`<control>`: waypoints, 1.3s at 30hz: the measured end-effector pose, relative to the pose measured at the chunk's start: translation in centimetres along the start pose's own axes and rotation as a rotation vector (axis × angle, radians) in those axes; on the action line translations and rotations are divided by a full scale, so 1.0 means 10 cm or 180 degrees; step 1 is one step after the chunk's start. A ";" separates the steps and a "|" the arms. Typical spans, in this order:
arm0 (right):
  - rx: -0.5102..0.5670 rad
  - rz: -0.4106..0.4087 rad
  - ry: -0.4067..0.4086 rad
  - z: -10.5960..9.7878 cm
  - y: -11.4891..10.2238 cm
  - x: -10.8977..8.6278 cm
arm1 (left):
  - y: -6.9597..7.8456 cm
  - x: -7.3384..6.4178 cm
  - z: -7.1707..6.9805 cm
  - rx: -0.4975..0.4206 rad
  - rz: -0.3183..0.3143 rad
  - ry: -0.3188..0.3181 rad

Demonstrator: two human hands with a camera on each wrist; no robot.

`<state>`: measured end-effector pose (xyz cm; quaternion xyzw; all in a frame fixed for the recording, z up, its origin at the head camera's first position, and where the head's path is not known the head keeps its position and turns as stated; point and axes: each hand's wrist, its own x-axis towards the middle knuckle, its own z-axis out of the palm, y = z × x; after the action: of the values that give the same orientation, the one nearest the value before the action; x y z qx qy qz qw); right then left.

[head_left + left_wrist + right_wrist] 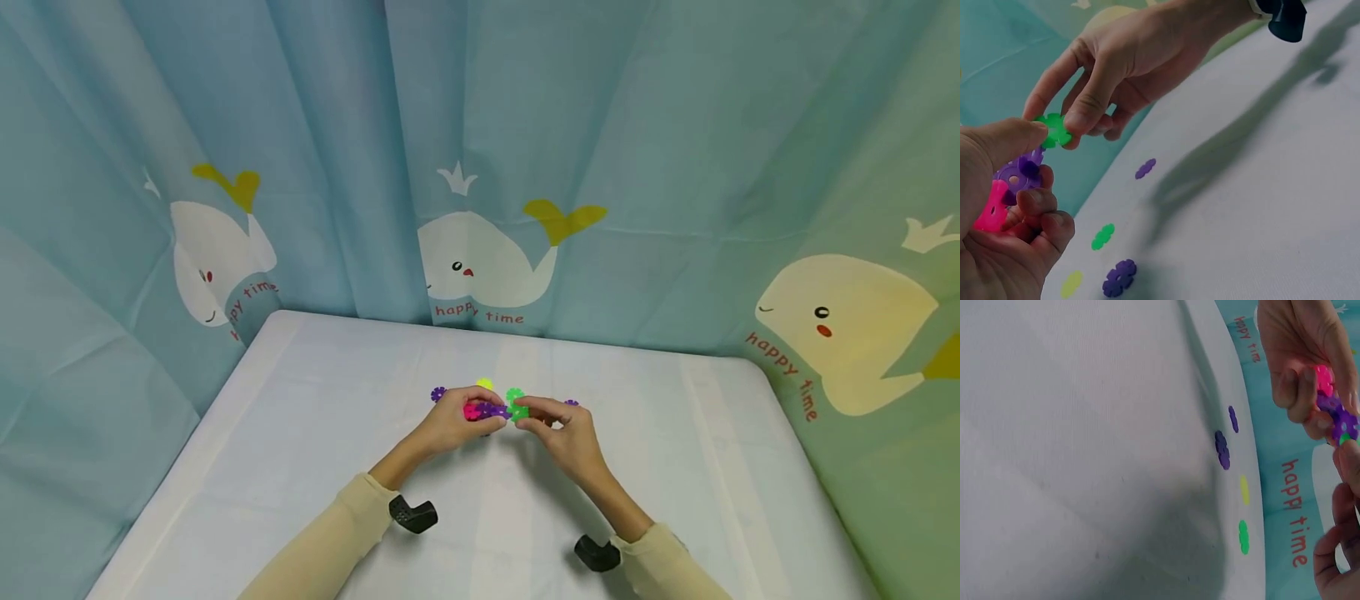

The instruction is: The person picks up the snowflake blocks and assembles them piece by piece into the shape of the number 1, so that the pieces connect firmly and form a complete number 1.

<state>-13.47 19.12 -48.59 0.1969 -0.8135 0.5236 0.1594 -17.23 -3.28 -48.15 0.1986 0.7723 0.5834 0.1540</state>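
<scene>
My left hand (447,422) grips a short chain of notched plastic snowflake discs, with a pink disc (992,209) at one end and purple discs (1017,178) joined to it. Between thumb and fingertips, my right hand (570,435) pinches a green snowflake disc (1055,131). The green disc meets the purple end of the chain, and the left thumb lies against it in the left wrist view. Both hands are raised above the table. Fingers partly hide the chain in the right wrist view, where the pink disc (1324,380) shows between them.
On the white table (360,367) behind the hands lie loose discs: a yellow one (484,383), a green one (1103,237), a dark purple piece (1120,278) and another purple disc (1145,168). A blue whale-print curtain (330,208) hangs around the table's far and side edges.
</scene>
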 end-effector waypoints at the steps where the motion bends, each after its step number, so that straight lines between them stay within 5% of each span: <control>1: -0.0010 -0.0013 -0.0050 -0.01 0.00 0.00 | 0.00 -0.01 0.00 -0.0007 -0.0018 -0.0009; 11: -0.0181 -0.0290 -0.0217 -0.08 0.03 -0.01 | -0.01 -0.03 -0.02 -0.0047 -0.0032 -0.0088; 19: -0.0285 -0.0205 -0.0220 -0.11 0.05 -0.01 | -0.02 -0.04 0.00 0.0113 0.0134 -0.0051; 27: -0.0285 0.0103 -0.0298 -0.13 0.03 0.00 | -0.10 -0.04 0.06 0.0597 0.0808 0.0252; 30: -0.0156 0.0231 -0.0389 -0.14 -0.14 0.02 | -0.14 -0.03 0.09 0.0677 0.1066 0.0353; 34: -0.0012 0.0344 -0.0494 -0.14 -0.27 0.02 | -0.15 -0.04 0.11 0.0658 0.1175 0.0443; 39: 0.0008 0.0571 -0.0520 -0.10 0.00 -0.03 | -0.16 -0.03 0.11 0.0757 0.1289 0.0431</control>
<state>-13.18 20.09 -48.31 0.1655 -0.8375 0.5189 0.0448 -16.66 -2.89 -50.01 0.3266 0.7886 0.5192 -0.0426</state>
